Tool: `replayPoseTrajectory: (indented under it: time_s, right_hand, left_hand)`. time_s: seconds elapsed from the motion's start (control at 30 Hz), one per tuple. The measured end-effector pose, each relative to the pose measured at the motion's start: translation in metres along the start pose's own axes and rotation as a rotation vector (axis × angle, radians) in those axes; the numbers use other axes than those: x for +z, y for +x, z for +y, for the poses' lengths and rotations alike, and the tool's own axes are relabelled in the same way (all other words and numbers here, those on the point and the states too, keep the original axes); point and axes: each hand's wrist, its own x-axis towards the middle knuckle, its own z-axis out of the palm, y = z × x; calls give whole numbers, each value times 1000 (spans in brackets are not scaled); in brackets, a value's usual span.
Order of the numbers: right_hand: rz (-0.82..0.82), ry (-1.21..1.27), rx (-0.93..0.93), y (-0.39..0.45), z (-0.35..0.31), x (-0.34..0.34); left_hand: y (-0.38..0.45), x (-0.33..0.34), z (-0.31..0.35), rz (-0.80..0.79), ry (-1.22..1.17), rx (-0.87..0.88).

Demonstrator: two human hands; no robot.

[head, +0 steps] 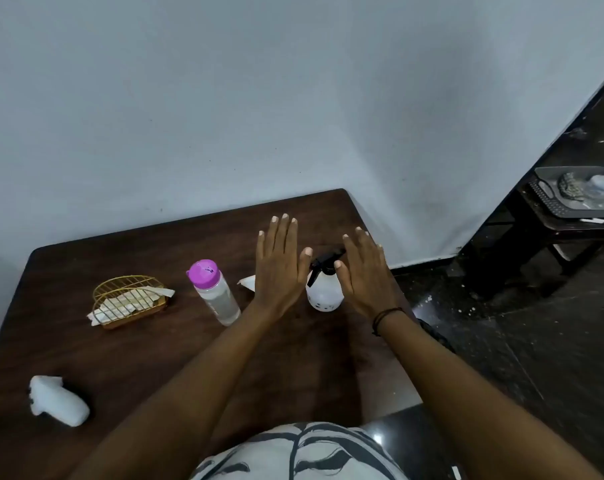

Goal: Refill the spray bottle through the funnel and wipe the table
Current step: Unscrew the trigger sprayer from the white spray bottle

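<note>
White round plastic spray bottle with black trigger head (pixel 323 292) stood near dark wooden table's (pixel 148 355) right edge, between left hand (pixel 279 268) and right hand (pixel 366 275), both flat-fingered, holding nothing. Clear pink-capped bottle (pixel 214 292) and gold wire napkin basket (pixel 130 301) stood leftward.

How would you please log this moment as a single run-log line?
left hand: open, raised | right hand: open, raised | white spray bottle with black trigger head: upright between them, untouched | clear pink-capped water bottle: closed
</note>
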Motion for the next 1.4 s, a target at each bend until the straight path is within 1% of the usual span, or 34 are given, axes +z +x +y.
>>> replayPoseTrajectory:
  time_s: [0.17, 0.27, 0.43, 0.57, 0.67, 0.83, 1.0, 1.13, 1.23, 1.33, 1.4]
  right_hand:
    - [-64, 109, 46, -4, 6, 12]
    - [-60, 211, 67, -6, 5, 17]
    - [-74, 342, 145, -7, -1, 30]
    - [-44, 481, 207, -6, -4, 37]
    - [-11, 522, 254, -3, -7, 39]
    - [42, 564, 298, 2, -14, 38]
    - [128, 548, 306, 1, -19, 38]
    - [117, 582, 306, 2, -16, 36]
    - [117, 588, 287, 2, -15, 37]
    - [120, 604, 222, 2, -14, 36]
    - [84, 636, 196, 3, -9, 34]
  left_hand:
    - [-14, 7, -9, -27, -128, -115]
    - [-28, 18, -16, -66, -231, -172]
    - [-48, 33, -20, -244, -342, -156]
    - [-50, 45, -16, -395, -339, -157]
    - [-47, 52, -9, -457, -343, -175]
    - [-44, 65, 0, -441, -354, -219]
    - [-42, 76, 1, -424, -362, -259]
    - [-38, 80, -3, -410, -441, -253]
    - [-38, 82, -5, -410, -502, -304]
    - [-39, 82, -5, -402, -565, -351]
    - [-40, 83, -3, -384, -564, -354]
